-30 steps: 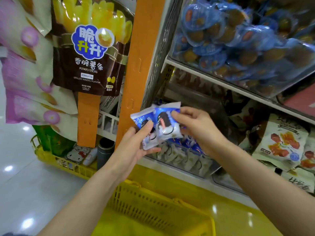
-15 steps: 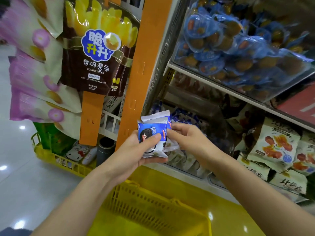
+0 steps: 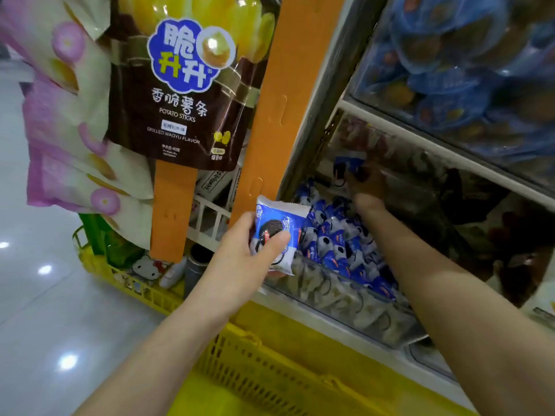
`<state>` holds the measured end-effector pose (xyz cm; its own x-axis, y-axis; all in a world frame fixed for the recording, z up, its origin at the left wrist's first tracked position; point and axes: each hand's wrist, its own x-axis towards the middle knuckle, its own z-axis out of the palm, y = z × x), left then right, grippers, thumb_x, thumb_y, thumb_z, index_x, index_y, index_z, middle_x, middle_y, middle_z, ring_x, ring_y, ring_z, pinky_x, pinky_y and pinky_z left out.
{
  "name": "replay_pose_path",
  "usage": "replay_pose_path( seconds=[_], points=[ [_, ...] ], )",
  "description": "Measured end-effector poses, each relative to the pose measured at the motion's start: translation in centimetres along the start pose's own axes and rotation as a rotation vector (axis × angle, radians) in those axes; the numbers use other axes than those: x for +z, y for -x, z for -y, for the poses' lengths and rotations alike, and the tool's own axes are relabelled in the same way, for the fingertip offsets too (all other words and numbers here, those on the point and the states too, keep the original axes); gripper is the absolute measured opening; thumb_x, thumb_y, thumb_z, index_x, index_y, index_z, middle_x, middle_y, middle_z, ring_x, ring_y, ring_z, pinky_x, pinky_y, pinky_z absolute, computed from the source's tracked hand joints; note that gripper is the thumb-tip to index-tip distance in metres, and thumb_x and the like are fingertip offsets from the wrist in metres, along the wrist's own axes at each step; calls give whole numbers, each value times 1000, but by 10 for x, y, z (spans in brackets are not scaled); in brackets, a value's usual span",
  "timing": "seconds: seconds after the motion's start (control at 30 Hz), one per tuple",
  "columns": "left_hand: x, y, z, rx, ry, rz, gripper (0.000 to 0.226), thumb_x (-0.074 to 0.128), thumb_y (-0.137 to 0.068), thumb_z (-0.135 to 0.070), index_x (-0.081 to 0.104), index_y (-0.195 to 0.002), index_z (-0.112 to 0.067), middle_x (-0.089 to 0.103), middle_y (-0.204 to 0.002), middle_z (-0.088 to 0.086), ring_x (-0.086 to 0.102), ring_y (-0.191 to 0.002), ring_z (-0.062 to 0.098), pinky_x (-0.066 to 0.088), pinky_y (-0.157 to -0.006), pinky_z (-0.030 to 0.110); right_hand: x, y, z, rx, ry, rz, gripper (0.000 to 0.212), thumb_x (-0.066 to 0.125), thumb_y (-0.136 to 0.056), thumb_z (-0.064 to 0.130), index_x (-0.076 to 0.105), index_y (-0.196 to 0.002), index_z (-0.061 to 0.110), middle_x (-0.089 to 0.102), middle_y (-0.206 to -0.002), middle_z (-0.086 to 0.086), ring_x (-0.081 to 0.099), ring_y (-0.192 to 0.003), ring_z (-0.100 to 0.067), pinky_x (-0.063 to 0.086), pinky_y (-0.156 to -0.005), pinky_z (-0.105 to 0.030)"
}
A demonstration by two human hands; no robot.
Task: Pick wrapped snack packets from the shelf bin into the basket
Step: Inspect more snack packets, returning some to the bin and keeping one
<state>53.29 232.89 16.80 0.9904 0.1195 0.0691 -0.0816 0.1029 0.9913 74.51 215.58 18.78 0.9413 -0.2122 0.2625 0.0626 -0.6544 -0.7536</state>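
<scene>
Blue-and-white wrapped snack packets (image 3: 339, 244) fill a clear shelf bin (image 3: 345, 304) on the lower shelf. My left hand (image 3: 240, 265) grips a small stack of these packets (image 3: 280, 223) just in front of the bin's left end, thumb across the cookie picture. Deep inside the bin, in shadow and blurred, my right hand (image 3: 366, 187) pinches another blue packet (image 3: 345, 168) at its fingertips. The yellow basket (image 3: 255, 370) hangs below my forearms, its mesh wall facing me.
An orange shelf post (image 3: 270, 121) stands left of the bin. A brown potato-stick bag (image 3: 183, 85) and pink bags (image 3: 75, 139) hang further left. An upper bin of blue-wrapped snacks (image 3: 456, 73) overhangs. A second yellow basket (image 3: 120, 277) sits on the floor.
My right hand let go of the packets held in my left and reached back into the bin. The left hand stayed beside the post with its stack. The view moved closer.
</scene>
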Motion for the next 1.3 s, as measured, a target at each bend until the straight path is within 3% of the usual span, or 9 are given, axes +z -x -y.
replay_pose_path(
  seconds=[0.2,0.3,0.6,0.7,0.8,0.93,1.03,1.17,1.3],
  points=[
    [4,-8,5,-1,-22,-5,18,57,-88,-28,55,-106,-26,66,-103,-7,63,-85,-4,48,-64,6,23,-18,-24,13,196,153,39,60,-89,26,56,-122,5,57,-127,-16,54,-115,-30,43,-98,-38],
    [5,-11,7,11,-5,-11,15,57,-87,-29,56,-102,-29,67,-101,-9,63,-87,-2,49,-67,8,22,-26,-26,-13,308,292,46,63,-87,31,55,-122,3,57,-126,-17,54,-113,-32,42,-94,-38],
    [9,-13,3,13,33,-16,12,57,-88,-26,57,-99,-29,69,-93,-9,66,-80,-1,48,-58,8,26,-35,-22,-53,479,378,42,60,-88,34,62,-109,-2,61,-115,-20,55,-92,-28,37,-75,-30],
    [11,-11,2,6,33,-28,12,57,-88,-25,56,-100,-28,68,-95,-9,65,-81,-1,49,-59,9,23,-34,-17,-70,539,390,41,58,-89,34,64,-111,-1,61,-118,-18,57,-103,-30,42,-84,-34],
    [12,-8,3,-4,-16,-29,18,56,-89,-27,56,-107,-26,68,-99,-10,64,-86,-1,51,-70,10,16,-23,-8,-91,422,367,44,40,-98,36,62,-111,-1,60,-117,-21,56,-101,-31,38,-80,-30],
    [16,-1,3,-19,-11,-2,19,56,-90,-25,56,-109,-22,68,-101,-7,65,-84,0,51,-68,10,-5,12,10,-171,292,337,43,28,-101,35,53,-121,6,56,-122,-18,53,-102,-25,37,-82,-28],
    [21,5,3,-72,21,40,21,56,-90,-24,56,-110,-19,69,-103,0,68,-88,14,56,-78,28,-26,59,16,-294,121,221,34,35,-100,30,56,-115,9,62,-112,-12,57,-98,-18,38,-78,-23],
    [27,15,7,-54,-3,65,22,58,-89,-24,58,-110,-20,69,-102,-6,65,-89,2,51,-71,12,-50,130,16,-286,-124,264,28,39,-97,38,61,-95,22,64,-83,10,60,-79,-6,47,-77,-30],
    [34,29,16,-34,-37,127,21,61,-87,-23,59,-109,-26,69,-101,-8,65,-90,1,51,-74,14,-69,183,5,-236,-246,375,16,54,-91,34,66,-87,25,68,-77,-2,63,-71,-11,53,-70,-37]
  ],
)
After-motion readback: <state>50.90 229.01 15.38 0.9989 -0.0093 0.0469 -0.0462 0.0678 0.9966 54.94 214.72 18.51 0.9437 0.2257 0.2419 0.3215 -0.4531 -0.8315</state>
